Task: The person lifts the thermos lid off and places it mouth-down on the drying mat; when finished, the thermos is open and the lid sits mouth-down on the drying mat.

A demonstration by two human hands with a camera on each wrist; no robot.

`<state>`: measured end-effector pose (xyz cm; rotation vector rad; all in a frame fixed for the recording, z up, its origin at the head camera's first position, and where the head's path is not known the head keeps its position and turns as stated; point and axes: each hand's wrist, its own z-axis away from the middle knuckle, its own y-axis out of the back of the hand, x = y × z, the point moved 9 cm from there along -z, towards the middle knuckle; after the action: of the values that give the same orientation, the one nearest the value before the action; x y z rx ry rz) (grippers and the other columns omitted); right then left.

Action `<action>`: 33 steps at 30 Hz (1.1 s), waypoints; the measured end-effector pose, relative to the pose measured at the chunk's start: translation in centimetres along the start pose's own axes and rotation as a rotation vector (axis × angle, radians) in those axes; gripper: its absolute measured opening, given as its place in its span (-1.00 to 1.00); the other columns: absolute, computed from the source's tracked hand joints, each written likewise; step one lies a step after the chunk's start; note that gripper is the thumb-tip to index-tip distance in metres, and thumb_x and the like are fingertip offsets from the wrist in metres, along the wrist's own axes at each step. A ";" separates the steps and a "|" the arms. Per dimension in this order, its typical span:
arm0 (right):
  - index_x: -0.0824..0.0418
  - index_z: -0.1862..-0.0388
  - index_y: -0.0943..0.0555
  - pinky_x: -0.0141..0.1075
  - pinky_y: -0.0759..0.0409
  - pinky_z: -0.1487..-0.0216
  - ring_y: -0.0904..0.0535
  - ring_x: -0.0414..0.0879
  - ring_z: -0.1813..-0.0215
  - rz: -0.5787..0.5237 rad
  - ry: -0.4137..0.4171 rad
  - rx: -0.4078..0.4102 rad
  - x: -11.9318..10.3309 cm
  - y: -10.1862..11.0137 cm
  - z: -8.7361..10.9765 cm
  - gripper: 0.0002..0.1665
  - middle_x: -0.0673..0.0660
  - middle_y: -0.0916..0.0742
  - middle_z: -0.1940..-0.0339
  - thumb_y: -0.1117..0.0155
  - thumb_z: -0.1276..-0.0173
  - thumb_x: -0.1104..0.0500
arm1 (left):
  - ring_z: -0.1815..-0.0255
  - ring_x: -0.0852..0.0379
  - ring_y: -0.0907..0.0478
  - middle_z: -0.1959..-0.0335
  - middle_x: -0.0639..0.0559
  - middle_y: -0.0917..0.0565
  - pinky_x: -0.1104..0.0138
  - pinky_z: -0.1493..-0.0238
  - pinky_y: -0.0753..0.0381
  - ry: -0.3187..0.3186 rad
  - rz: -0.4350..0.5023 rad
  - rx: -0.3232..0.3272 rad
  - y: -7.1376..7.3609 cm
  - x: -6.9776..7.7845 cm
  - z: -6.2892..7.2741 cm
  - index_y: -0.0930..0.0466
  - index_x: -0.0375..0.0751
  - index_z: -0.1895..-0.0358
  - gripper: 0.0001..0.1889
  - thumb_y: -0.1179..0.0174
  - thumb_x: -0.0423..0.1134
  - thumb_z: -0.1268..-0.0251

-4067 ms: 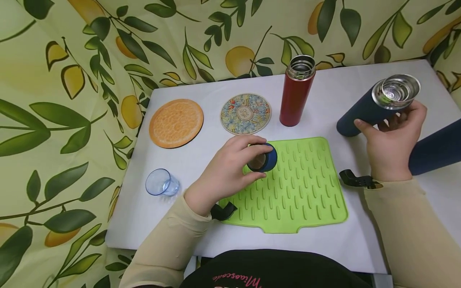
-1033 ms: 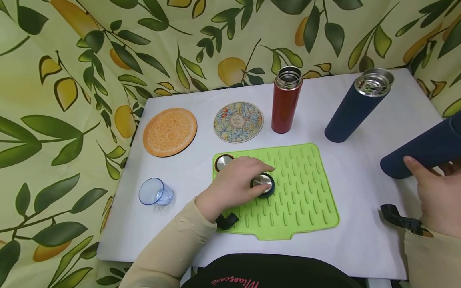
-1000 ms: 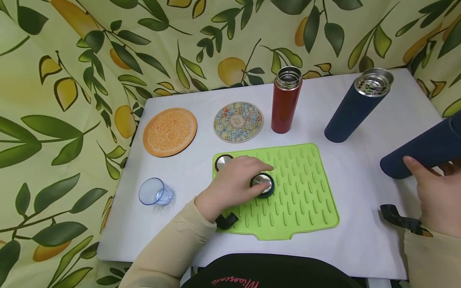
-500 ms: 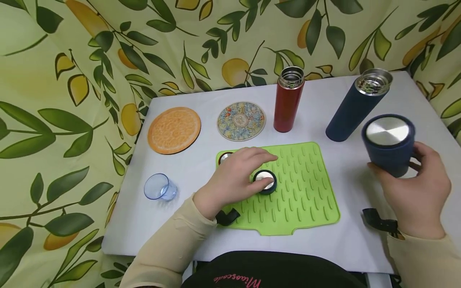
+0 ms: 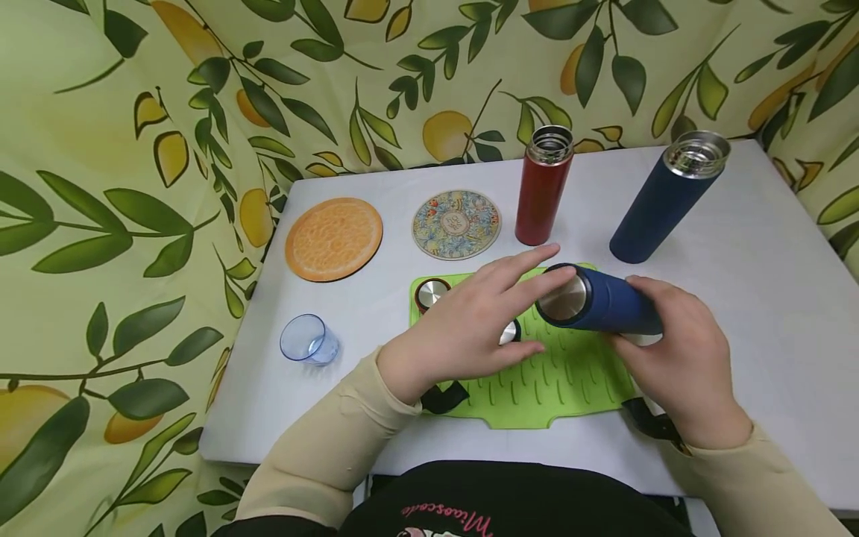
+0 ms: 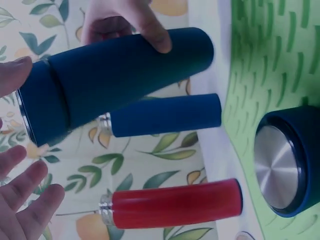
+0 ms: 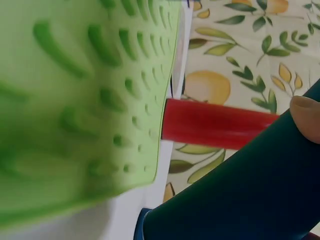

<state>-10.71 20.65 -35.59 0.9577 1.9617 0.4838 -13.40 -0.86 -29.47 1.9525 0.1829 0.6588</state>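
My right hand (image 5: 684,358) grips a capped navy thermos (image 5: 617,302) near its lower end, tilted over the green ridged mat (image 5: 530,395). The cap, with its silver top, points toward my left hand (image 5: 463,321). That hand is spread, fingers straight, its fingertips right at the cap; in the left wrist view the thumb (image 6: 15,75) overlaps the cap's edge. Beneath the left hand, a loose navy cap (image 5: 511,332) with a silver top lies on the mat, partly hidden. Another loose cap (image 5: 432,293), red-rimmed, sits at the mat's far left corner.
At the back of the white table (image 5: 772,313) stand an uncapped red thermos (image 5: 542,198) and an uncapped navy thermos (image 5: 661,209). To the left are a patterned round mat (image 5: 456,224), an orange round mat (image 5: 333,239) and a clear blue glass (image 5: 309,341).
My left hand has let go of the navy cap, now on the mat. My right hand has released one navy thermos, taken the capped one and brought it leftward to my left hand.
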 end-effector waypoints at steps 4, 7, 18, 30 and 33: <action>0.33 -0.36 -0.67 -0.48 -0.30 -0.50 -0.67 0.38 -0.25 0.002 0.050 -0.033 -0.9 -0.6 0.3 -0.05 0.38 -0.80 -0.20 -0.76 0.12 0.48 | -0.69 -0.03 -0.40 -0.77 -0.13 -0.30 0.30 -0.72 -0.28 -0.046 -0.001 -0.019 -0.1 0.7 -0.1 -0.38 -0.06 -0.70 -0.18 -0.53 -0.15 -0.44; 0.33 -0.35 -0.67 -0.56 -0.24 -0.51 -0.67 0.37 -0.25 -0.002 0.066 -0.051 -1.1 -0.9 0.5 -0.05 0.37 -0.80 -0.19 -0.76 0.15 0.50 | -0.68 -0.02 -0.41 -0.73 -0.13 -0.37 0.33 -0.73 -0.22 -0.068 -0.024 -0.024 -0.2 1.0 -0.1 -0.44 -0.04 -0.67 -0.25 -0.47 -0.28 -0.45; 0.30 -0.37 -0.66 -0.26 -0.44 -0.55 -0.66 0.34 -0.27 0.023 0.059 -0.084 -0.8 -1.4 0.5 0.02 0.36 -0.80 -0.19 -0.80 0.20 0.55 | -0.53 -0.01 -0.56 -0.49 -0.15 -0.63 0.34 -0.66 -0.34 -0.127 -0.040 -0.011 -0.3 0.9 -0.5 -0.70 -0.10 -0.43 -0.48 -0.46 -0.32 -0.41; 0.30 -0.34 -0.69 -0.57 -0.23 -0.45 -0.71 0.30 -0.18 0.007 0.127 -0.060 -0.7 -1.5 0.6 0.00 0.32 -0.83 -0.17 -0.76 0.23 0.56 | -0.01 0.19 -0.69 -0.11 0.03 -0.75 0.43 -0.03 -0.65 0.170 0.009 0.024 -0.7 -1.8 -0.7 -0.69 -0.14 -0.30 -0.40 -0.55 0.12 -0.34; 0.30 -0.32 -0.70 -0.60 -0.22 -0.45 -0.73 0.31 -0.16 0.003 0.143 -0.046 -0.7 -1.5 0.7 -0.02 0.32 -0.83 -0.16 -0.76 0.24 0.54 | 0.03 0.21 -0.70 -0.13 0.06 -0.78 0.35 0.06 -0.70 0.289 -0.023 -0.011 -1.2 -2.7 -0.6 -0.66 -0.11 -0.34 -0.36 -0.44 0.25 -0.41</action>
<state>-10.57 19.14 -36.53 0.9188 2.0677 0.6118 -15.80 -0.90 -31.25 1.8350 0.3776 0.9234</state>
